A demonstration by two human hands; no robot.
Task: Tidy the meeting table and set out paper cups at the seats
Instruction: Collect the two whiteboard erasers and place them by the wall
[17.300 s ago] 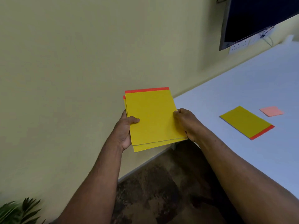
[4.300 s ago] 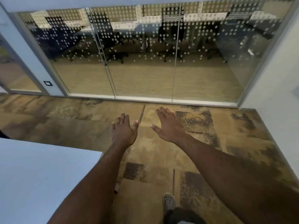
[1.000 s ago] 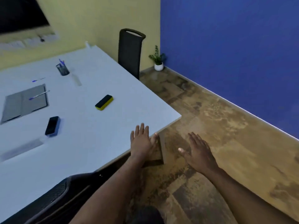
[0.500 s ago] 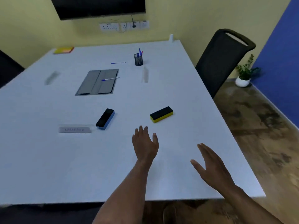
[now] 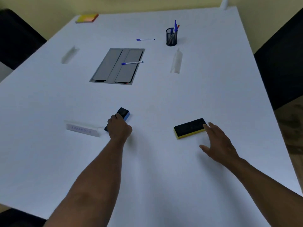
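White bench (image 5: pixel 49 161): left hand (image 5: pixel 119 128) clamps blue eraser (image 5: pixel 124 112) by its rigid long sides; right hand (image 5: pixel 218 145), fingers apart, touches light yellow eraser (image 5: pixel 189 128).

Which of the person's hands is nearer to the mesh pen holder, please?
Left, though neither is close. The left hand grips the blue eraser, below and left of the pen holder. The right hand, fingers spread by the yellow eraser, lies lower still.

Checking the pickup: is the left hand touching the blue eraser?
Touching. The head view shows the left hand with fingers curled over the blue eraser, covering its near half.
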